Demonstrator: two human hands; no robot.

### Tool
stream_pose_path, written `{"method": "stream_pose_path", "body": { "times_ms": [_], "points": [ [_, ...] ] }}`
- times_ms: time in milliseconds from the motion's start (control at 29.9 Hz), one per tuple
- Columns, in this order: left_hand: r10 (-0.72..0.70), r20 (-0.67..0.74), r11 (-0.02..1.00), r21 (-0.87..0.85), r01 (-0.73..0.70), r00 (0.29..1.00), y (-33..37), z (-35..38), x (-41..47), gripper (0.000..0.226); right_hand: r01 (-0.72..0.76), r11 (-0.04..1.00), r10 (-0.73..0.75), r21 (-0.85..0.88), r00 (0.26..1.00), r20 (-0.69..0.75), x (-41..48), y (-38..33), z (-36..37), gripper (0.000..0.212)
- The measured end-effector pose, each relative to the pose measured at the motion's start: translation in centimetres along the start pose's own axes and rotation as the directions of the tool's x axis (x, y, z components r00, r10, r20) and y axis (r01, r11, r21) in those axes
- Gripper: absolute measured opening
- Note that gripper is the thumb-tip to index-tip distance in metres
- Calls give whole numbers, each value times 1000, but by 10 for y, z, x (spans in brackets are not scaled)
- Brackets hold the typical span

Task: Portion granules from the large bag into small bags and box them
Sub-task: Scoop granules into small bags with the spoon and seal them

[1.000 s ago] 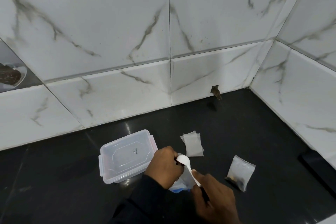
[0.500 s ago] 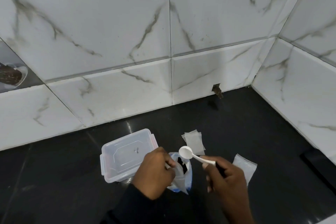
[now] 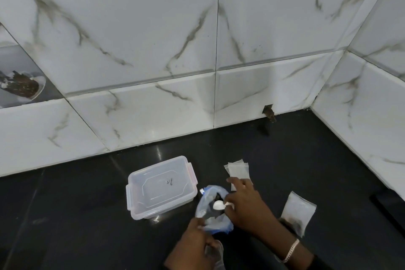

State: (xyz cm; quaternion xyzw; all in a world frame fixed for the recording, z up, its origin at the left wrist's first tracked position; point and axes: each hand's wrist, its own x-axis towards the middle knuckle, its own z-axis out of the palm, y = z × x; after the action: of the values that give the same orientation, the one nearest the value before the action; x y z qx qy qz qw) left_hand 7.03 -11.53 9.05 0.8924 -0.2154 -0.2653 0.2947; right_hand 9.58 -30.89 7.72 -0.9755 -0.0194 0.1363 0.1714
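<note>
Right hand (image 3: 247, 206) first: thumb and fingers pinch the handle of a white plastic spoon (image 3: 219, 205), with the index finger stretched out ahead. The spoon's bowl sits inside the open mouth of the large bag (image 3: 205, 208). Left hand (image 3: 195, 245) is curled on the near rim of that bag, holding the mouth open. There's a bit of translucent film under its fingers too, maybe a small bag, but I can't say for sure.

The granules (image 3: 217, 196) show as a dark mass down in the large bag, which stands on the black countertop (image 3: 87, 215) just beside the clear lidded box (image 3: 160, 186). The stack of empty small bags (image 3: 237, 170) lies just beyond the right hand. One filled small bag (image 3: 298, 212) rests to the right, well apart from the box. Marbled tile wall (image 3: 153, 50) behind.

On handling, this reads as thin, limp film: light, slippery, and liable to collapse without a hand on it. The rim is the place to hold, and that's where the left hand has it. The granules look loose and free-running, so a tilted spoon would likely shed them — level is the safe way to carry it. Small bags look best taken by the top edge, near the opening.
</note>
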Motion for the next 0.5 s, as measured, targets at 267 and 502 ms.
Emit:
{"method": "stream_pose_path", "body": {
  "times_ms": [267,502],
  "points": [
    [-244,-154,942,-270,197,957,14,21,13,15,-139,974,155,178,985,-77,12,10,22,20],
    [-147,-293,982,-154,105,945,7,26,4,27,-198,708,405,678,900,-161,-1,16,19,23]
  ]
}}
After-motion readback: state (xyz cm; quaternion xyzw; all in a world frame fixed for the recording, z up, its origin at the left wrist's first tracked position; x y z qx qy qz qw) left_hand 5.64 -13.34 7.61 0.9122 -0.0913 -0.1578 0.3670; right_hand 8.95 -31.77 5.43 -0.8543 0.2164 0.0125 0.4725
